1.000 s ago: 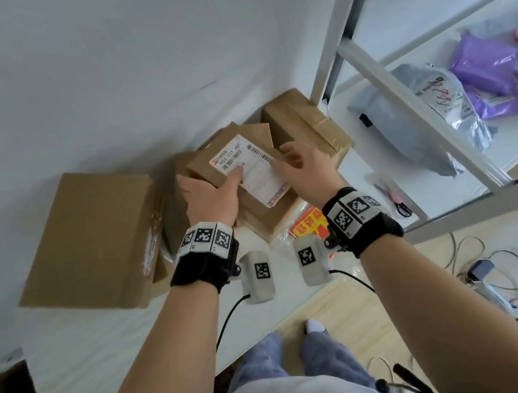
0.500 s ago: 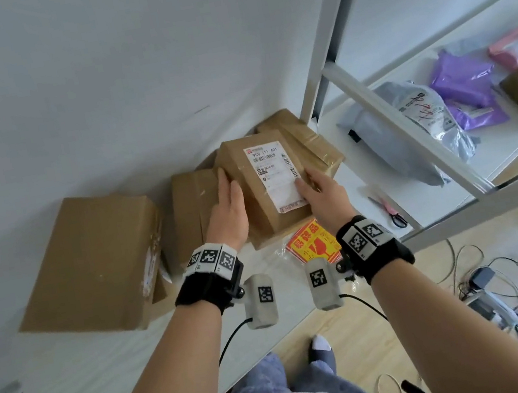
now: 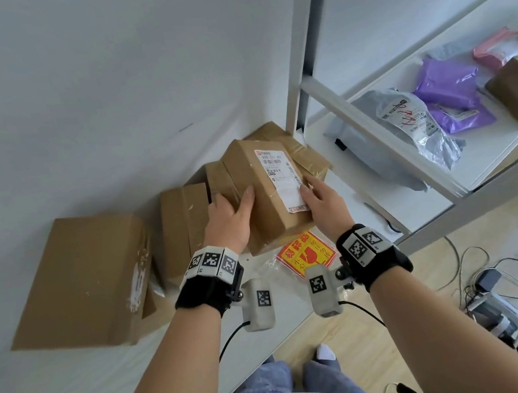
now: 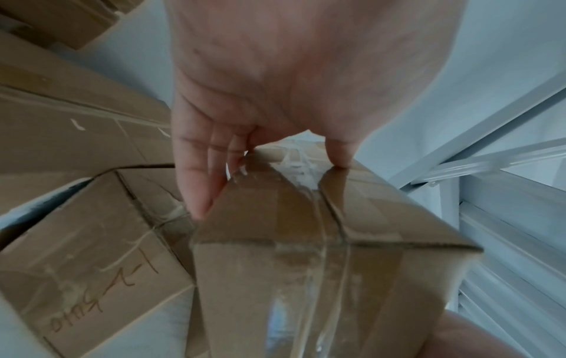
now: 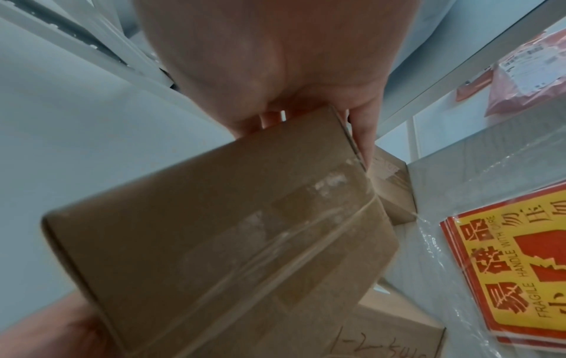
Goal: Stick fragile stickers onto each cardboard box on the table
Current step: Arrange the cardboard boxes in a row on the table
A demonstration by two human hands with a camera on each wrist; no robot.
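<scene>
Both hands, left hand [image 3: 231,216] and right hand [image 3: 322,200], grasp the labelled cardboard box [image 3: 267,191], positioning it; next, peeling a fragile sticker [image 3: 305,254].

shelf [image 3: 391,152]: grey mailer [image 3: 412,131], purple bags [image 3: 446,87] | floor: cables [image 3: 509,290]
</scene>
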